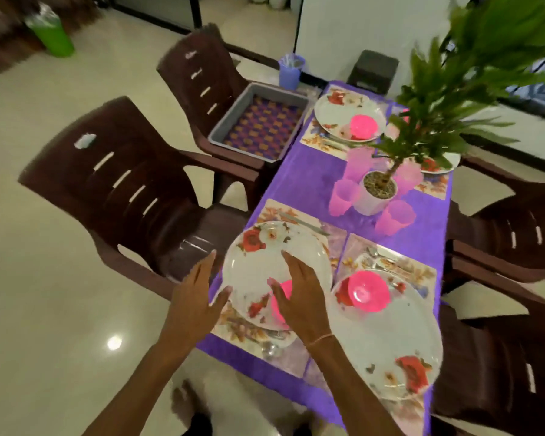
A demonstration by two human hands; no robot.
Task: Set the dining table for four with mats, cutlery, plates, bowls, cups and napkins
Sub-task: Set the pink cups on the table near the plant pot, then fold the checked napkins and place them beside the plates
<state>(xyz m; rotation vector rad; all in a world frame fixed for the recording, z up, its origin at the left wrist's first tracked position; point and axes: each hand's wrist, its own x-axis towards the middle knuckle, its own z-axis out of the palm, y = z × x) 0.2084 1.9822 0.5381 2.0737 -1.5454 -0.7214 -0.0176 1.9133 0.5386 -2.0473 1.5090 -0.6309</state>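
Left hand (195, 294), fingers straight, meets the near-left plate (255, 269) at its rim as the right hand (299, 297) lies over the pink bowl (280, 309), fingers loosely extended.

You're getting no readable text, labels, brands or numbers in this view. The plate (255, 269) at 7 o'clock is showing flower print only, no lettering. The mat (271, 212) under it is showing the same kind of floral print. The tray (230, 121) at 11 o'clock is showing a checker pattern, no marks. The pink cups (343, 196) near centre are coming through plain. The green bin (52, 36) at 10 o'clock is blurring out, so anything on it is unreadable.
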